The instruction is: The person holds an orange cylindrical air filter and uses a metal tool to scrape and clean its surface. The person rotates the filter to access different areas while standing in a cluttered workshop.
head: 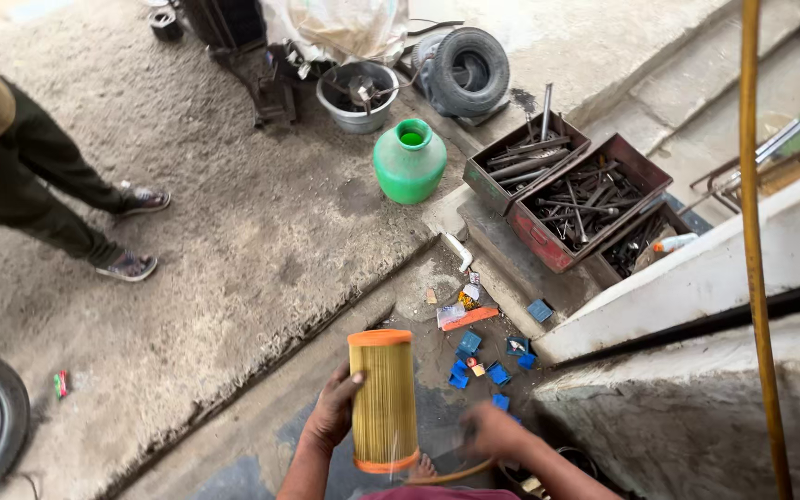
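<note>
Your left hand [333, 412] clasps the cylindrical air filter [383, 401], upright above the concrete floor [261, 231]: pleated yellow paper between smooth orange end caps. Your right hand [491, 431] is blurred beside a thin curved hose [451, 475] at the filter's base; whether its grip is closed cannot be told. Small blue boxes [483, 361] litter the floor just beyond. Farther off stand a glossy green plastic pot [409, 165] and rusty red metal trays [567, 190] of steel tools.
</note>
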